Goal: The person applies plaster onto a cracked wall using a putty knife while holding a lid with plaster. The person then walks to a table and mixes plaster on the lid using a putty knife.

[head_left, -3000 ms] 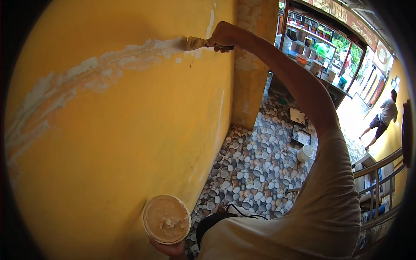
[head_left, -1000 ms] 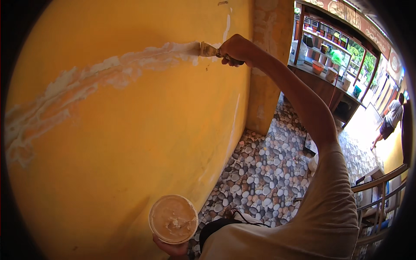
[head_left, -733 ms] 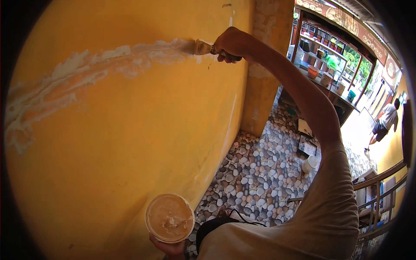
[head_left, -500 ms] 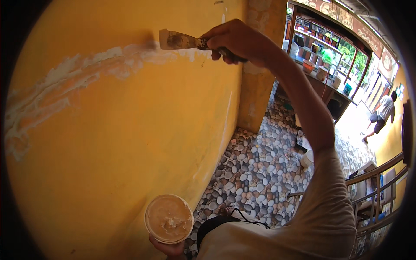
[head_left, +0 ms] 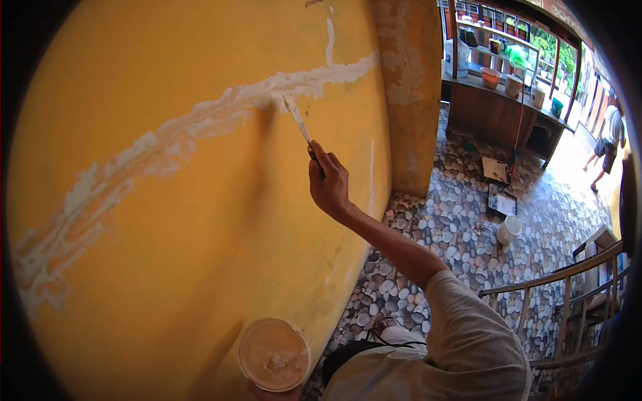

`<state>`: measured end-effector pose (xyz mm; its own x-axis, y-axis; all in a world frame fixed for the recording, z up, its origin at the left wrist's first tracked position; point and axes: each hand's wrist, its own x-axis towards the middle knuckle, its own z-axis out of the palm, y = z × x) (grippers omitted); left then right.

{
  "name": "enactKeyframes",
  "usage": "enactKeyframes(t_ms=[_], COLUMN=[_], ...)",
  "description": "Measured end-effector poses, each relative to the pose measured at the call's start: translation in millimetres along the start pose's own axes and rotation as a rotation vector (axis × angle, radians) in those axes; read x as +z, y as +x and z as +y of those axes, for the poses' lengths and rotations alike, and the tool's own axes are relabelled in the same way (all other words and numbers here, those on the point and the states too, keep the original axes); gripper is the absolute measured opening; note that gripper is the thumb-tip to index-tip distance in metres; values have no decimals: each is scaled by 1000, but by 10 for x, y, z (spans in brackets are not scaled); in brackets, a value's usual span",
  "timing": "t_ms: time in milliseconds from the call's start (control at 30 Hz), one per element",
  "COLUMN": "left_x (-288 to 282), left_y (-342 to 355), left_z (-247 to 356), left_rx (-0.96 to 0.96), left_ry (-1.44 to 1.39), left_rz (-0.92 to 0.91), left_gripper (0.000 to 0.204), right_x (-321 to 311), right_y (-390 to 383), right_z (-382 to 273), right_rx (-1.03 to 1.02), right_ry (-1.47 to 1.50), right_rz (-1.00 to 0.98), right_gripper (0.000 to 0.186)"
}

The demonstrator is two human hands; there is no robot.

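My right hand (head_left: 328, 174), extended toward the yellow wall (head_left: 167, 254), is closed on the handle of a putty knife (head_left: 299, 117). The blade points up at the underside of a ragged, pale band of filler (head_left: 154, 147) running across the wall, its tip close to or on it; contact is hard to tell. At the bottom, my left hand (head_left: 274, 391), mostly hidden, holds a round tub (head_left: 274, 351) of beige paste beside the wall.
A person (head_left: 608, 140) walks at far right. A cracked pillar (head_left: 408, 160) adjoins the wall. Beyond are a counter (head_left: 478, 110) with buckets, trays (head_left: 501, 200) and a white bucket (head_left: 508, 228) on the pebble-patterned floor (head_left: 441, 234). A curved railing (head_left: 568, 274) is at lower right.
My right hand and knife have dropped from the top band, turning so the blade points upward. The wall shows filler reaching toward the pillar, and the distant person has moved.
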<state>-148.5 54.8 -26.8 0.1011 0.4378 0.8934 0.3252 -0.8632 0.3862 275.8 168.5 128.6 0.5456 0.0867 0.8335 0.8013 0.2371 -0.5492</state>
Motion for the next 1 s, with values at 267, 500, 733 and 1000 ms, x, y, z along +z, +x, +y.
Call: enactKeyframes(t_ms=[267,500,733,1000], left_x=[45,-33,82,77], left_y=[258,269,476,379], left_z=[341,123,606,381], left_rx=[-201,-1197,-131,-139], left_ry=[98,141,132,-44], left_rz=[-188,21,-332,-240], left_gripper=[105,102,97,105], right_x=[178,531,-449,-747], right_y=[222,-135,159,1632], right_z=[-154,-127,-172,-401], right_rx=[-45,-7,55,691], right_ry=[59,3,42,169], right_rz=[61,-52,-127,-688], right_gripper=[40,49,27,18])
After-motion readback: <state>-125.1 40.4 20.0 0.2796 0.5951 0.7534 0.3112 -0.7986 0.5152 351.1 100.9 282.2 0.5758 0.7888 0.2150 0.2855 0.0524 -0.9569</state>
